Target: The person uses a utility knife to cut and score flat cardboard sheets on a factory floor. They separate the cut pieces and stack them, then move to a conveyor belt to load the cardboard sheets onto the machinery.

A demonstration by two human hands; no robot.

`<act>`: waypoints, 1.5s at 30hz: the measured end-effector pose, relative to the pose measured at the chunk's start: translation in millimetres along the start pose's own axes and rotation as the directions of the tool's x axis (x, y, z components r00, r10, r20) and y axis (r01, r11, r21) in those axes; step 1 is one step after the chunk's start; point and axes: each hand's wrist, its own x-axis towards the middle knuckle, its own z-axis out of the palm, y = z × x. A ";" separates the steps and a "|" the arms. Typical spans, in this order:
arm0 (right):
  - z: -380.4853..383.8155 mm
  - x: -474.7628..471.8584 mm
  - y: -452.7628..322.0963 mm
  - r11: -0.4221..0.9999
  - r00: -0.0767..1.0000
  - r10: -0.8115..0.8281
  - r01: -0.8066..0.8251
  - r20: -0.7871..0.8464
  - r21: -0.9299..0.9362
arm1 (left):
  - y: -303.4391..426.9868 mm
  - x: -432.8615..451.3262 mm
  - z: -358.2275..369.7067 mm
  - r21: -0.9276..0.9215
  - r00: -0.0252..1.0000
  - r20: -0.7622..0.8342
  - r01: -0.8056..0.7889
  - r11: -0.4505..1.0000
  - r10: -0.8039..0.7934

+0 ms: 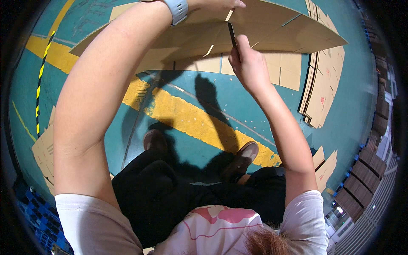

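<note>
A large sheet of corrugated cardboard (271, 35) with narrow slots spans the top of the view, raised and tilted in front of me. My right hand (250, 62) grips a slim dark tool (231, 33), whose type I cannot tell. The tool's tip meets the lower end of a narrow pale cardboard strip (229, 15) at a slot. At the top edge, my left hand (220, 3) is partly cut off by the frame. Its fingertips lie against the sheet just above that strip; the grip itself is hidden. A second pale strip (208, 50) sticks out near the sheet's lower edge.
Under the sheet, slotted cardboard (290, 70) lies on the green floor. Stacked flat cardboard with red print (328, 79) lies at right, and more cardboard (44, 153) at left. A yellow stripe (191, 121) crosses before my shoes. Brown stacks (360, 178) stand far right.
</note>
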 end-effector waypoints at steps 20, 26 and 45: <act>40.7 20.9 34.4 0.848 0.942 0.261 -0.121 -0.209 0.517 | 4.4 28.6 -4.3 -0.071 0.898 0.425 0.156 0.985 -0.112; 48.7 22.2 19.4 0.793 0.930 0.308 -0.136 -0.199 0.593 | -4.6 30.6 -2.3 -0.087 0.887 0.458 0.116 0.989 -0.063; 48.2 49.8 9.7 0.630 0.773 0.598 -0.291 -0.211 0.720 | -11.3 36.9 29.8 0.048 0.959 0.248 -0.151 0.987 0.135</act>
